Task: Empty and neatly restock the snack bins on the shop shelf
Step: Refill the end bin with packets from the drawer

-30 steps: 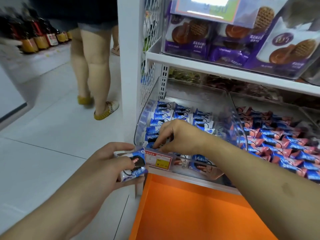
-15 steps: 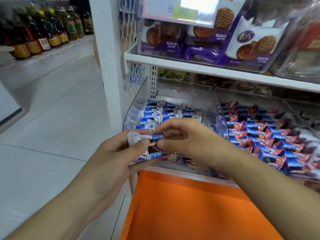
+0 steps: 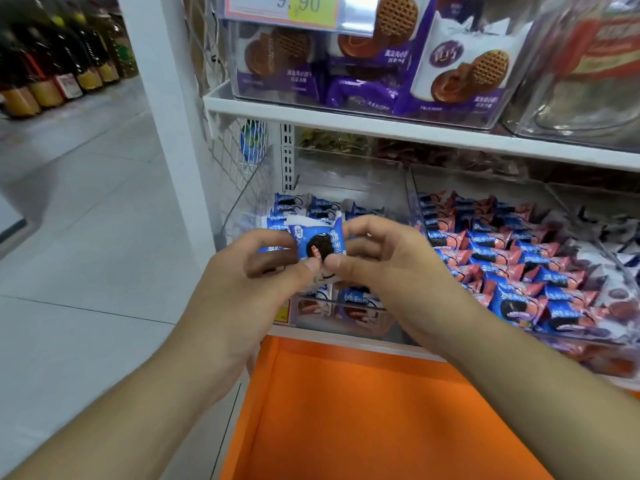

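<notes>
Two hands meet in front of the shelf, sharing a small stack of blue snack packets (image 3: 320, 242). Left hand (image 3: 242, 285): thumb on the near face of the front packet, fingers curled behind the stack. Right hand (image 3: 381, 265): thumb and curled fingers pinching the right edge of the same packets. How many packets the stack holds cannot be told; at least two wrappers show.

The stack is held just above the near edge of the clear left bin (image 3: 349, 181), which sits at the left end of the lower shelf. This bin holds rows of matching blue packets (image 3: 304, 204) toward its far side, with a few more visible through its near wall; its middle is hidden behind the hands.

Immediately to the right, a second clear bin (image 3: 561, 195) is filled with pink-and-blue packets (image 3: 502, 261) lying in fairly even rows. On the upper shelf (image 3: 346, 123) stands a bin of purple biscuit packs (image 3: 363, 88) beneath a price tag (image 3: 298, 8).

Progress, as judged: the blue bin appears partly stocked and mid-arrangement, the stack in hand not yet placed. Whether the right-hand bin has been reworked cannot be told.
</notes>
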